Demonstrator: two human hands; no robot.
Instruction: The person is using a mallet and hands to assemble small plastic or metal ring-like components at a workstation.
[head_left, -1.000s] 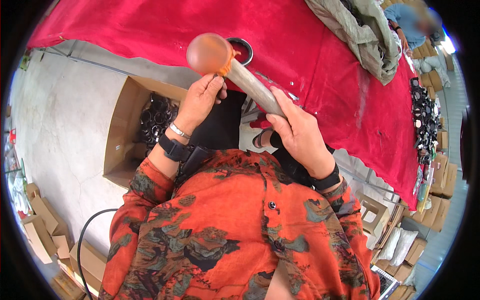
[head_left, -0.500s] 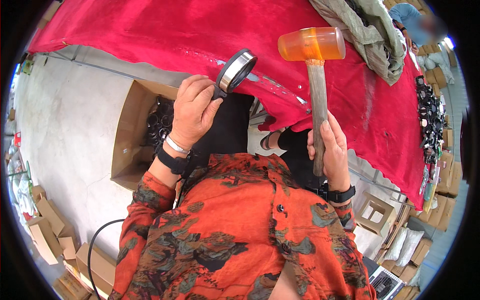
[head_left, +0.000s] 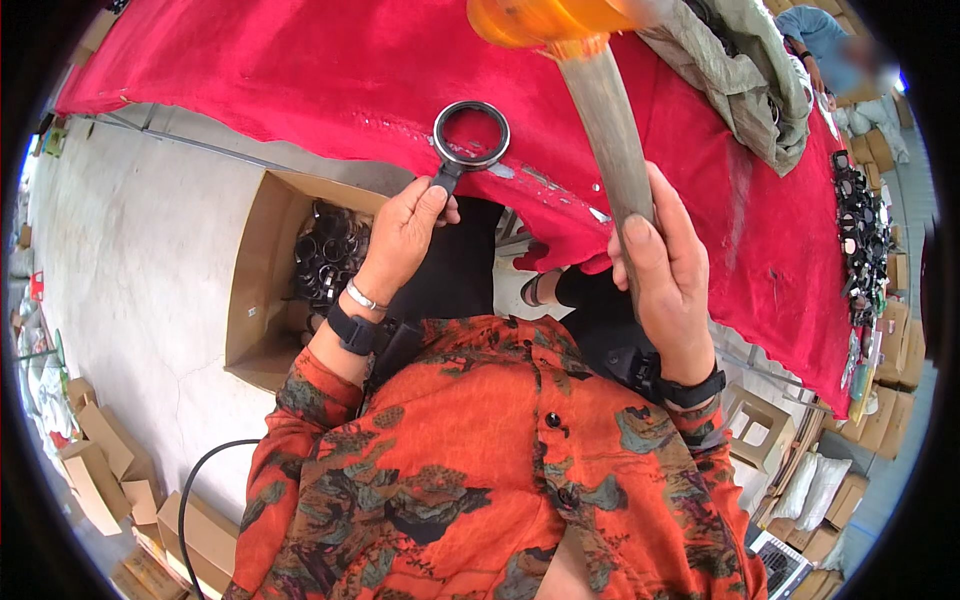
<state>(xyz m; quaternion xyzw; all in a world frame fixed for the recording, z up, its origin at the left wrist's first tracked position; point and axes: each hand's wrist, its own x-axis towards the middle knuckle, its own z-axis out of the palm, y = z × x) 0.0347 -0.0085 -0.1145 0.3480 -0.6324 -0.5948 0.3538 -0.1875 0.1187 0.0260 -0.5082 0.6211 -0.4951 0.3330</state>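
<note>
Nearest is the person's patterned orange shirt (head_left: 440,450), with both forearms reaching forward from it. To the near left, beside the dark-clad leg, an open cardboard box (head_left: 256,275) holds a jumble of black ringed parts (head_left: 330,250); its place close by the left arm suggests it was put there for easy reach. The left hand (head_left: 402,235) is closed, thumb and fingers pinching the short black stem of a ringed piece (head_left: 463,162), so the black-and-silver ring itself points away, clear of the fingers. That ring is over the near edge of the red-draped desk (head_left: 330,85); whether it touches the cloth I cannot tell. To its right, the right hand (head_left: 668,275) is wrapped around the lower part of a mallet's (head_left: 608,125) wooden handle, thumb laid along the shaft, a hold that probably serves for steering the tool. Gripped low like this, the mallet leans far and slightly left, its translucent orange head above the desk, well apart from the ring and partly cut off by the view's upper edge. At the far right, a grey-green sack (head_left: 735,100) lies bunched on the desk, dark pieces showing in its folds, and beyond it is another person (head_left: 825,50) in blue.
</note>
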